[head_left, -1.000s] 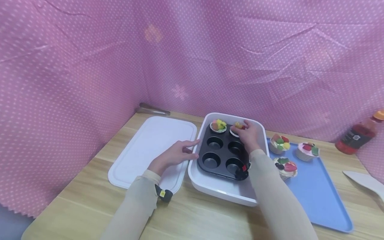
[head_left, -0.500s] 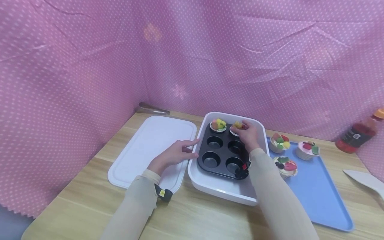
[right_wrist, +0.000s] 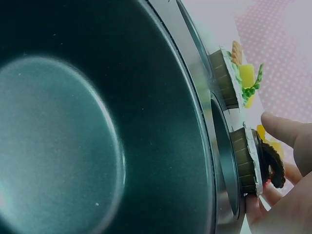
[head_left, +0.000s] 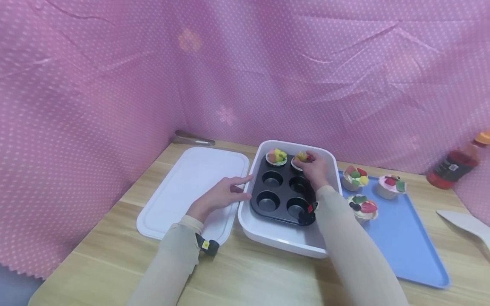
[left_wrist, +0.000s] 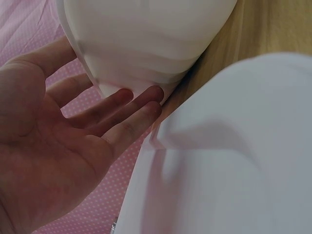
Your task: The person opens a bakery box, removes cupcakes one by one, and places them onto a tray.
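My right hand (head_left: 315, 170) grips a cupcake (right_wrist: 246, 161) in a pale paper case at the back right cup of a dark muffin tin (head_left: 284, 193). The thumb (right_wrist: 280, 127) is on one side and fingers on the other; its topping has yellow and dark brown pieces. Another cupcake (head_left: 276, 157) with yellow and green topping sits in the back left cup. The tin lies inside a white tub (head_left: 283, 245). My left hand (head_left: 220, 195), fingers extended and spread, is at the tub's left side; in the left wrist view its fingertips (left_wrist: 155, 92) meet the outer wall.
A white lid-like board (head_left: 183, 187) lies left of the tub, metal tongs (head_left: 195, 138) behind it. To the right, a blue tray (head_left: 405, 238) bears 3 cupcakes (head_left: 361, 208). Beyond stand a red bottle (head_left: 455, 165) and a white spatula-like tool (head_left: 461, 221). Pink cloth hangs behind.
My right hand's fingers have drawn slightly closer around the cupcake at the back right cup. The left hand stays by the tub. The head view has shifted slightly.
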Demonstrator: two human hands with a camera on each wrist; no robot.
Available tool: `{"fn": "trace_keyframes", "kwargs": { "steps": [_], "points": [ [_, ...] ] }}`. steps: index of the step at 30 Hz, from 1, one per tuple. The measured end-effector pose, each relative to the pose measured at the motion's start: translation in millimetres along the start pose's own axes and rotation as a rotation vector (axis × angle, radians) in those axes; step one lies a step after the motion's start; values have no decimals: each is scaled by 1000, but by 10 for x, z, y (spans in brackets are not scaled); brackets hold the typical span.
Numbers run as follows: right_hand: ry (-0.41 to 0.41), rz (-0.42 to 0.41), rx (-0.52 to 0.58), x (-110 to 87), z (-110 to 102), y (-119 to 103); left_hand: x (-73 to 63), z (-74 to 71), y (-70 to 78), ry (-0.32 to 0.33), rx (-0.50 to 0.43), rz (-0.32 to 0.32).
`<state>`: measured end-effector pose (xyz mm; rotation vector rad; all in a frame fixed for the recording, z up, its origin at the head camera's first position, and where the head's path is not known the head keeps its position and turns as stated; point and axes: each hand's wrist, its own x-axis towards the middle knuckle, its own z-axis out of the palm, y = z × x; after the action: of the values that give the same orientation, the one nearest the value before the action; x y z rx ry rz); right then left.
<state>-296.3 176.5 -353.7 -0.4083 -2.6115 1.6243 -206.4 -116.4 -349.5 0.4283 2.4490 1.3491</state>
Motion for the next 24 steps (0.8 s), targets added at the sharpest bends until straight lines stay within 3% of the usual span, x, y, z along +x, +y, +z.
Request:
{"fn": "trace_keyframes", "kwargs": {
  "steps": [24],
  "points": [
    [0, -38, -88, 27, 27, 1, 1, -8, -3, -9, -13, 12]
  ]
}}
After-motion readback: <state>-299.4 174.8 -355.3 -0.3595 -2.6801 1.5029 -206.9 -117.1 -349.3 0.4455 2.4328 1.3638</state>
